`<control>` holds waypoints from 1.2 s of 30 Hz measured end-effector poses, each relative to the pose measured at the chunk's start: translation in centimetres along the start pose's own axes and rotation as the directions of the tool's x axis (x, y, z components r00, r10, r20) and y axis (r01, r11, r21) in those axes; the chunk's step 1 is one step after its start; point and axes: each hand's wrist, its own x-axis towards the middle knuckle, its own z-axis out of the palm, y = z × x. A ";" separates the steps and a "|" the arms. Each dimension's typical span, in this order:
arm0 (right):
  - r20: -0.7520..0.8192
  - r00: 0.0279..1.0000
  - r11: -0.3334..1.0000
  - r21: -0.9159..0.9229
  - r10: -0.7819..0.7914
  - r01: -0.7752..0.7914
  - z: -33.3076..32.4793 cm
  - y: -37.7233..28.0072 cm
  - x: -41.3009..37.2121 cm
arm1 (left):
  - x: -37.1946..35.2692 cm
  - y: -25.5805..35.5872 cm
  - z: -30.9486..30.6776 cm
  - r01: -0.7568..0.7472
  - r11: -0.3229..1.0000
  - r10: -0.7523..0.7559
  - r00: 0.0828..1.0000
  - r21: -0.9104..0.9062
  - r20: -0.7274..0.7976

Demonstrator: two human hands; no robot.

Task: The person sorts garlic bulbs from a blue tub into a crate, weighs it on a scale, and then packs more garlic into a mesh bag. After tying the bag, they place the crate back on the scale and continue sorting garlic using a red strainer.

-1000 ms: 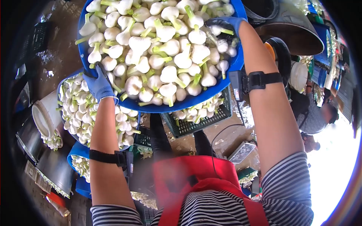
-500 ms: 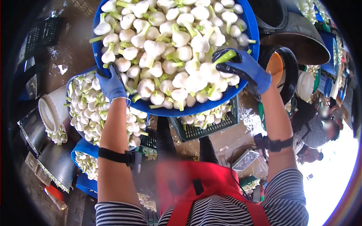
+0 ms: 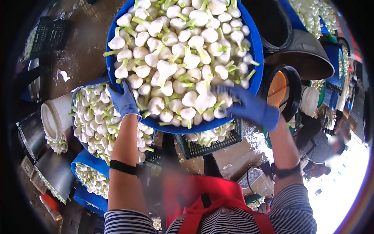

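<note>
A large round blue tub (image 3: 255,43) heaped with white garlic bulbs (image 3: 166,69) with short green stems fills the top of the view. My left hand (image 3: 125,102), in a blue and dark glove, is closed on the tub's near left rim, its fingertips over the edge beside the bulbs. My right hand (image 3: 255,108), gloved the same way, reaches over the near right rim. Its fingers are blurred by motion but look spread above the bulbs, and no bulb shows in its grasp.
Below left stands another tub of garlic (image 3: 93,117), with a smaller blue tub (image 3: 83,158) beyond. A dark green crate (image 3: 212,146) sits under the big tub. Black buckets (image 3: 298,87) and a metal vessel (image 3: 311,50) stand at right. Another person (image 3: 321,146) is at far right.
My right hand has moved down and toward the rim, and the green-stemmed garlic bulb seen in it is no longer there. My left hand stays on the rim. The view has shifted slightly.
</note>
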 end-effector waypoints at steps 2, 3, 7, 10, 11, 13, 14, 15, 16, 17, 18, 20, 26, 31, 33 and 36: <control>-0.279 0.947 0.949 -0.308 -0.160 0.069 -3.8 -1.0 6.0 | 0.3 -0.5 0.1 -0.018 1.000 0.018 1.000 0.019 0.001; -0.378 0.904 0.856 -0.516 -0.198 -0.028 -5.9 0.1 9.6 | 0.3 -0.5 0.0 -0.012 1.000 0.012 1.000 0.026 0.003; -0.422 0.774 0.589 -0.804 -0.471 -0.081 -13.6 2.8 22.1 | 0.4 -1.0 0.3 -0.024 0.999 0.025 1.000 0.025 -0.012; -0.516 0.848 0.657 -0.683 -0.125 -0.319 -12.8 2.8 26.5 | 0.2 -0.3 0.0 0.021 1.000 -0.021 1.000 0.015 0.002; -0.518 0.852 0.682 -0.651 -0.078 -0.333 -12.6 2.6 26.8 | 0.3 -1.1 0.2 0.002 1.000 -0.002 1.000 0.013 -0.012; -0.433 0.899 0.703 -0.620 0.065 -0.349 -12.9 1.9 27.1 | 0.4 -0.8 0.2 -0.011 1.000 0.011 1.000 -0.023 -0.007; -0.404 0.908 0.731 -0.586 0.111 -0.350 -12.8 1.5 26.9 | 0.1 0.0 -0.1 -0.003 0.999 0.004 1.000 -0.050 0.015; -0.373 0.919 0.771 -0.547 0.126 -0.327 -12.9 1.2 26.4 | 0.0 0.3 0.0 0.007 0.996 -0.007 1.000 -0.089 -0.001; -0.388 0.897 0.732 -0.545 0.210 -0.407 -12.7 1.0 26.0 | 0.0 0.5 -0.2 0.008 0.995 -0.009 1.000 -0.095 -0.002; -0.405 0.896 0.768 -0.511 0.179 -0.385 -12.3 1.7 25.5 | 0.1 0.7 -0.3 0.015 0.998 -0.015 1.000 -0.063 0.013; -0.420 0.895 0.801 -0.480 0.147 -0.357 -11.7 2.4 24.8 | 0.0 0.8 -0.5 0.026 0.999 -0.025 0.999 -0.031 0.025; -0.590 0.799 0.842 -0.366 0.118 -0.395 -10.0 1.9 22.2 | 0.1 1.1 -0.8 0.089 0.996 -0.088 0.995 -0.026 0.043; -0.654 0.756 0.999 -0.011 0.030 -0.049 -10.2 7.8 20.2 | 0.2 0.0 -0.6 0.105 0.985 -0.093 0.992 -0.139 0.085; -0.399 0.902 0.809 -0.577 -0.163 -0.109 -12.2 -4.1 24.2 | 0.4 0.2 -0.7 0.145 0.945 -0.115 0.986 -0.292 0.116; -0.313 0.930 0.852 -0.523 -0.193 0.001 -14.1 -4.3 29.7 | 0.2 0.4 -0.7 0.146 0.943 -0.119 0.987 -0.298 0.106; -0.299 0.953 0.708 -0.685 -0.059 -0.171 -13.8 -3.7 38.3 | 0.4 0.0 -0.8 0.187 0.930 -0.151 0.979 -0.315 0.137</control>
